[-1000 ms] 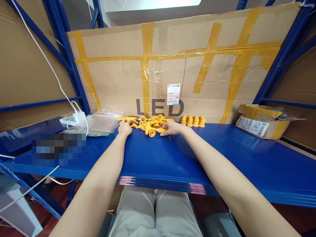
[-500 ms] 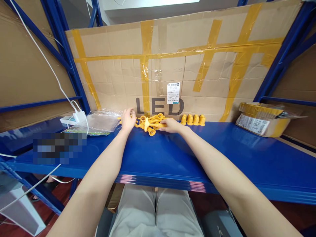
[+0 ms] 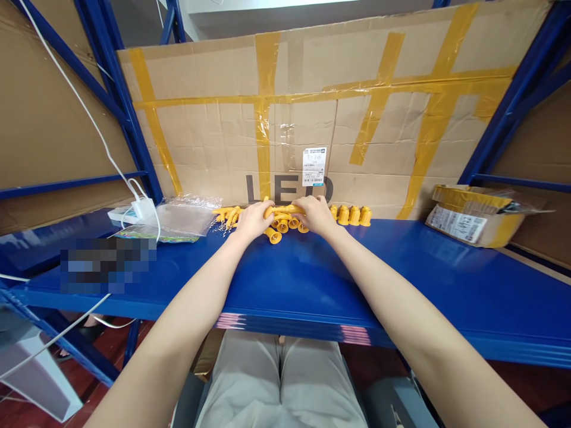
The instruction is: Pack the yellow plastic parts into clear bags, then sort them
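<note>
Both my hands are at the pile of yellow plastic parts near the back of the blue shelf. My left hand (image 3: 253,222) has its fingers closed on a yellow part (image 3: 267,210) at the pile's left side. Across the gap, my right hand (image 3: 316,214) grips a long yellow piece (image 3: 288,209) that reaches toward my left hand. Under and between the hands lie several cup-ended yellow parts (image 3: 275,236). Thin yellow pieces (image 3: 227,216) are spread left of my left hand. Several yellow caps (image 3: 354,215) stand in a row right of my right hand.
A large taped cardboard sheet (image 3: 214,142) stands behind the blue shelf (image 3: 285,285). To the left lie a plastic bag (image 3: 187,219), a white power strip with cables (image 3: 141,208) and a blurred dark object. At the right sits a small cardboard box (image 3: 477,223).
My left hand has moved right, from the pile's left side onto a yellow part. My right hand has shifted slightly right and up with the yellow piece raised. More thin pieces at left are uncovered.
</note>
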`<move>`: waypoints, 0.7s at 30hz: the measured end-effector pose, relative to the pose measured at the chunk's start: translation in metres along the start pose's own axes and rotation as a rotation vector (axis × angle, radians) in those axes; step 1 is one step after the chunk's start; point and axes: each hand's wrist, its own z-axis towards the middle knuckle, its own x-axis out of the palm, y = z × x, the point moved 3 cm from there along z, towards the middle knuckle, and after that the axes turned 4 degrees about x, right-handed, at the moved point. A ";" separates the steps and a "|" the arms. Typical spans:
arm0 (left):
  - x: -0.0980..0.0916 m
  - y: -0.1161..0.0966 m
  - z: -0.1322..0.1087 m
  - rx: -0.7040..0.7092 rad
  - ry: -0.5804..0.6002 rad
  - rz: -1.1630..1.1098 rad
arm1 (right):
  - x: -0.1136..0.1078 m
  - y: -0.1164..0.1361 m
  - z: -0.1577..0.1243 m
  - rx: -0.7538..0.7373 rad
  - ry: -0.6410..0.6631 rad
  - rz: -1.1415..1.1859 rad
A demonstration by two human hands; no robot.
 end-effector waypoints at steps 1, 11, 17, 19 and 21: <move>-0.001 -0.001 0.000 -0.018 -0.009 0.002 | -0.002 0.001 0.000 -0.013 -0.036 -0.043; -0.009 -0.004 -0.002 -0.075 -0.077 0.002 | -0.006 0.005 0.001 -0.188 -0.116 -0.144; -0.007 -0.007 -0.001 -0.106 -0.052 -0.004 | -0.010 0.010 0.002 -0.185 -0.128 -0.231; -0.007 -0.009 -0.001 -0.116 -0.054 -0.027 | -0.011 0.012 0.003 -0.170 -0.172 -0.264; -0.008 -0.012 -0.001 -0.118 -0.060 -0.049 | -0.012 0.012 0.003 -0.152 -0.217 -0.283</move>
